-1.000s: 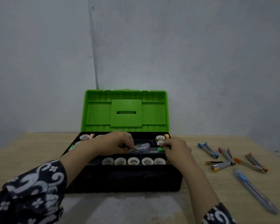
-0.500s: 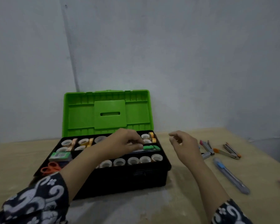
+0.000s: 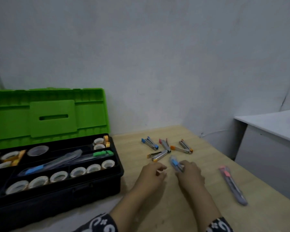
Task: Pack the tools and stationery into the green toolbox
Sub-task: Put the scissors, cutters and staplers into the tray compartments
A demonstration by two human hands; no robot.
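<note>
Your green toolbox [image 3: 45, 118] stands open at the left of the bench [image 3: 199, 206], its lid upright against the wall [image 3: 157, 56] and its black tray [image 3: 117, 158] facing you. A row of tape rolls [image 3: 77, 171] fills the front compartment, more rolls sit in the back corners, and clear-bodied cutters with a blue slider [image 3: 35, 169] and a green one [image 3: 101, 153] lie along the middle channel.

To the right of the box, your right hand [image 3: 190, 174] lies palm down on the bench with its fingers curled round a blue-tipped cutter [image 3: 174, 163]; the blue end sticks out beyond the fingers toward the staplers, and the rest of the tool is hidden under the hand. Your left hand [image 3: 153, 175] rests just beside it, fingers loosely bent, holding nothing, fingertips near the cutter but apart from it.

Beyond both hands four small staplers lie in a loose cluster: a blue one [image 3: 150, 143], a pink one [image 3: 164, 144], an orange one [image 3: 182, 147] and a yellow-ended one [image 3: 157, 156], the last nearest your left hand. A cutter with a pink slider [image 3: 231, 183] lies well to the right of your right hand, pointing away from you along the bench.

A white cabinet [image 3: 271, 144] stands past the bench's right edge. Patterned black-and-white sleeves [image 3: 99, 223] cover both forearms at the bottom of the view.
</note>
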